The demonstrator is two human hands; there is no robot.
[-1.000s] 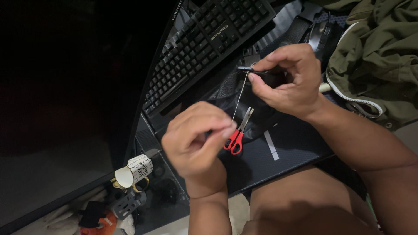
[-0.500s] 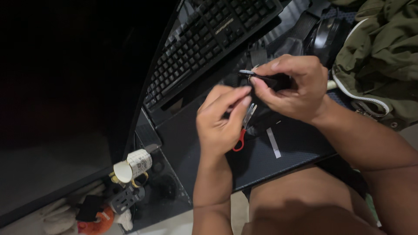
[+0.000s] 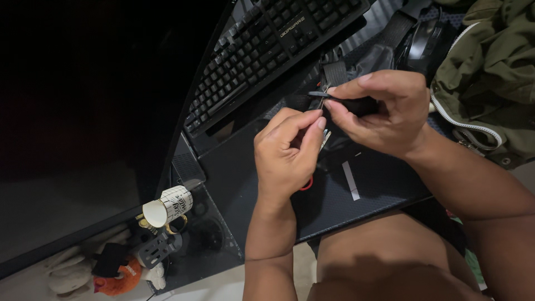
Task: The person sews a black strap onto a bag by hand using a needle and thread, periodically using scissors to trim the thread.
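Pinching a black strap (image 3: pixel 351 105) at frame centre, right hand (image 3: pixel 384 111) closed on it | left hand (image 3: pixel 287 153) pinched narrow at strap's end, whether on a thread or needle I cannot tell | red scissors (image 3: pixel 306 184) on desk (image 3: pixel 368 195) beneath left hand | keyboard (image 3: pixel 267 56) above | stitching looks underway, unfinished.

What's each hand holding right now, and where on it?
The right hand pinches a black strap near its end, thumb under, fingers over. The left hand pinches something thin at that strap end, likely a needle or thread; too small to tell.
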